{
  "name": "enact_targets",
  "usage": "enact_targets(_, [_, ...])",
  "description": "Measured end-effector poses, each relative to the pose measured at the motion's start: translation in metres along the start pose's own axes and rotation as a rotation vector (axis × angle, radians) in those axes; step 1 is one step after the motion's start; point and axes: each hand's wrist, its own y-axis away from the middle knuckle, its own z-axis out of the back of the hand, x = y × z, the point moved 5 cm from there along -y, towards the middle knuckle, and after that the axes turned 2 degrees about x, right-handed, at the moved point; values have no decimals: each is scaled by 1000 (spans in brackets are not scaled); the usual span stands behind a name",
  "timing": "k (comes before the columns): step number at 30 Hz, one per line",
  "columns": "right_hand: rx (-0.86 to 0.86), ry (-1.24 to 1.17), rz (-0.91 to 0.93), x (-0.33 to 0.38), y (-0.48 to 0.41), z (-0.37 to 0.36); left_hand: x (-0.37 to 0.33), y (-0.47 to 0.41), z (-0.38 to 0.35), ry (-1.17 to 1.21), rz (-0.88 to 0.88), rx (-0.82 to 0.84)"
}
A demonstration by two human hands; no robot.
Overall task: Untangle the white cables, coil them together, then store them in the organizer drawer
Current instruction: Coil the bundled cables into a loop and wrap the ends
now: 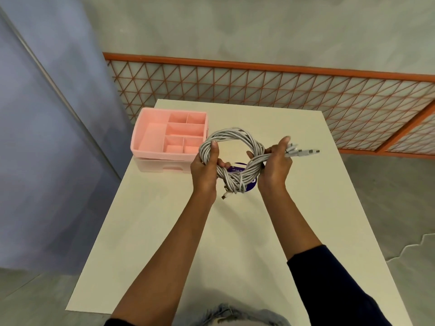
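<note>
White worktop, rectangular, matte, under soft even light. Behind it stands a grey mottled wall. An orange-framed lattice panel of diagonal bars over pale backing runs past the far edge. At left is a lilac-blue partition crossed by a slanted metal strip. The floor is grey, with a pale jagged patch at right.

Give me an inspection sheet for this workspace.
Surface: white table.
Job's things: pink organizer at the far left edge, top compartments look bare; drawer beneath looks closed.
Clutter: purple round label under the cable coil.
Hands: left hand and right hand each grip one side of the cable coil.
Cables: cable coil white, wound in one ring; connector ends jut past the right hand, one plug dangles below.
Surroundings: orange lattice railing behind, blue-grey partition at left.
</note>
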Motion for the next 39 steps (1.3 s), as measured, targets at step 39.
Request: enact_targets(39, [436, 392, -342, -43, 24, 6, 12, -2, 13, 410, 298, 199])
